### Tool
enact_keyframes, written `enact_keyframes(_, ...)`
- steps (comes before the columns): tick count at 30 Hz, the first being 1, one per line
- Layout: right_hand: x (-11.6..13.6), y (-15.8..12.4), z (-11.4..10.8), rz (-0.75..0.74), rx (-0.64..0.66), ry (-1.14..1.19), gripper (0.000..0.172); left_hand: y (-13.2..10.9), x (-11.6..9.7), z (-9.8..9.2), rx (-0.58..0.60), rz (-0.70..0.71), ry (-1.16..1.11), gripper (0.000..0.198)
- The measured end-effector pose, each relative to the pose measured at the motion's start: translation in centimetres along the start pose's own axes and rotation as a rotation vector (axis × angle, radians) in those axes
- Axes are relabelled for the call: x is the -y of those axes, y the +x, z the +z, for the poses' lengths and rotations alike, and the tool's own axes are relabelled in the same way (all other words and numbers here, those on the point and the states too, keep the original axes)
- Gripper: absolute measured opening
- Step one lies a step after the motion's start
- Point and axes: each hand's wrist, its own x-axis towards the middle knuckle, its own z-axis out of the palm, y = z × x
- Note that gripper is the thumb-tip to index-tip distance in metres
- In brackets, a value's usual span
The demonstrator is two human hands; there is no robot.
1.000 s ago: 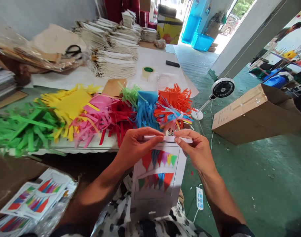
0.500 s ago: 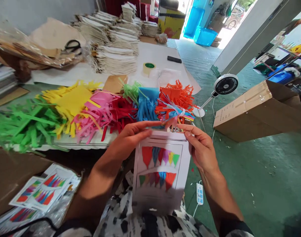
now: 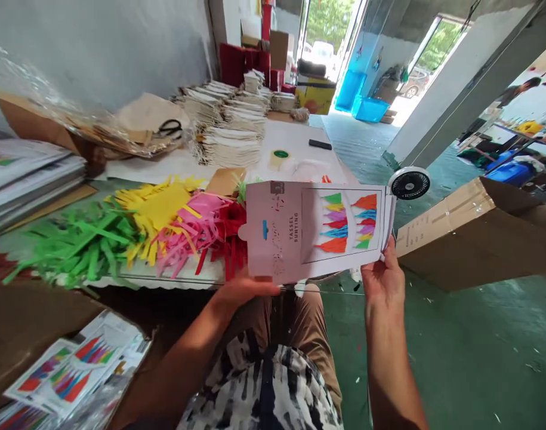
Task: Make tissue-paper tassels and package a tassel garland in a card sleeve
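Note:
A flat white printed packet [image 3: 277, 254] lettered "Tassel Bunting" is held up sideways over the table edge, its picture of coloured tassel garlands to the right. My left hand [image 3: 243, 291] grips its lower left corner, the fingers partly hidden. My right hand [image 3: 385, 276] is closed on the packet's right end. Left of the packet lie tissue tassel bundles: green [image 3: 82, 239], yellow [image 3: 163, 206], pink [image 3: 199, 230] and dark red [image 3: 232, 236]. Only a bit of orange tassel [image 3: 326, 178] shows above the packet, which hides the bundles behind it.
Behind are stacked off-white bundles [image 3: 232, 140], scissors [image 3: 169, 128], a tape roll [image 3: 280, 158] and a black oblong object [image 3: 320, 144]. A fan [image 3: 409, 183] and a large carton [image 3: 460, 239] stand right. Printed cards [image 3: 71, 373] fill a box at lower left. A person [image 3: 521, 89] is far right.
The packet has turned from upright to sideways and risen in front of the tassels, showing its printed title. My hands now hold its opposite ends. The view has tilted upward.

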Motion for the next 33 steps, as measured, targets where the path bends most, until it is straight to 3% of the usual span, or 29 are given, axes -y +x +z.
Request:
enact_keyframes(2, -1.0, -0.8, -0.7, -0.01, 0.011, -0.035, 0.028, 0.2, 0.6, 2.4, -0.029, 0.064, 0.113, 0.069)
enact_keyframes(5, -1.4, -2.7, -1.4, -0.071, 0.079, -0.325, 0.036, 0.7, -0.2, 4.7, -0.388, 0.264, 0.235, 0.056)
enact_keyframes(7, -1.0, -4.6, -1.2, -0.352, 0.187, -0.667, 0.047, 0.7, -1.4, 5.6, -0.555, 0.346, 0.288, 0.058)
enact_keyframes(9, -0.4, -6.8, -0.4, -0.762, 0.399, -1.045, 0.069, 0.3, -2.3, 6.4, -0.631, 0.42, 0.377, 0.06)
enact_keyframes(11, 0.1, -8.7, 0.7, -1.0, 0.702, -1.348, 0.084, -0.5, -3.0, 7.3, -0.602, 0.442, 0.447, 0.058)
enact_keyframes(12, 0.3, -9.4, 1.3, -1.053, 0.849, -1.419, 0.085, -1.0, -3.4, 7.8, -0.519, 0.41, 0.449, 0.058)
enact_keyframes(14, 0.6, -10.2, 2.2, -1.063, 1.032, -1.402, 0.077, -1.7, -4.3, 8.4, -0.214, 0.304, 0.408, 0.069)
enact_keyframes(16, 1.1, -10.4, 2.8, -0.965, 0.977, -1.287, 0.066, -1.9, -5.7, 8.5, 0.016, 0.306, 0.405, 0.089)
enact_keyframes(17, 1.4, -10.5, 3.1, -0.88, 0.882, -1.225, 0.059, -1.7, -6.5, 8.4, 0.027, 0.371, 0.437, 0.096)
enact_keyframes(20, 2.0, -10.8, 3.8, -0.555, 0.673, -1.042, 0.048, -0.7, -8.4, 8.0, -0.241, 0.6, 0.542, 0.088)
enact_keyframes(22, 1.8, -11.1, 4.2, -0.385, 0.691, -0.929, 0.056, 0.0, -8.7, 8.0, -0.31, 0.558, 0.514, 0.078)
enact_keyframes(24, 1.3, -11.2, 4.4, -0.335, 0.701, -0.869, 0.066, 0.3, -8.2, 8.2, -0.341, 0.467, 0.466, 0.071)
enact_keyframes(26, 0.9, -11.0, 4.4, -0.391, 0.653, -0.891, 0.073, 0.2, -7.4, 8.4, -0.4, 0.435, 0.463, 0.068)
enact_keyframes(28, 1.2, -10.6, 4.3, -0.542, 0.602, -0.963, 0.076, 0.1, -6.7, 8.4, -0.44, 0.44, 0.496, 0.068)
enact_keyframes(33, 3.1, -9.7, 5.3, -1.233, 0.617, -1.28, 0.065, -0.3, -5.8, 8.2, -0.379, 0.387, 0.611, 0.058)
